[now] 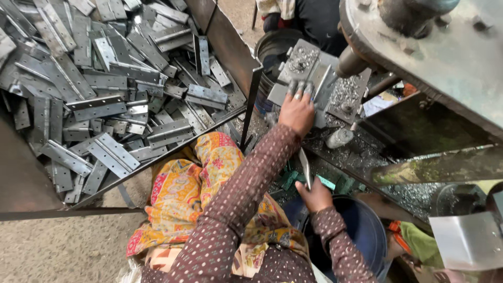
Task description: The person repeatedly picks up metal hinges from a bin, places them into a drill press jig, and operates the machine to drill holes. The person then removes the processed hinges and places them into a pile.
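Viewpoint: looking down from the head over a patterned brown sleeve and an orange flowered cloth [183, 188] across the lap.

Left hand [297, 110]: reaching forward, palm down, fingers [300, 90] spread flat on a grey hinge plate [320, 84] lying on the machine block [301, 65], apparently pressing it in place under the tool.

Right hand [316, 195]: closer to the body, fingers pinched around the lower end of a narrow metal strip [305, 167] held upright, likely kept ready near the machine.

Machine: a round steel shaft [350, 63] comes down beside the plate from a heavy painted frame [445, 57]; metal shavings [346, 91] lie scattered over the block (waste from cutting, it seems).

Hinge pile [105, 89]: many grey hinges heaped in a walled metal bin to the left, within arm's reach.

Buckets: a dark blue bucket [364, 228] sits right below the right hand; a black one [272, 50] stands behind the machine.

Other person: dark clothing [314, 18] visible at the top edge, well apart from the hands.
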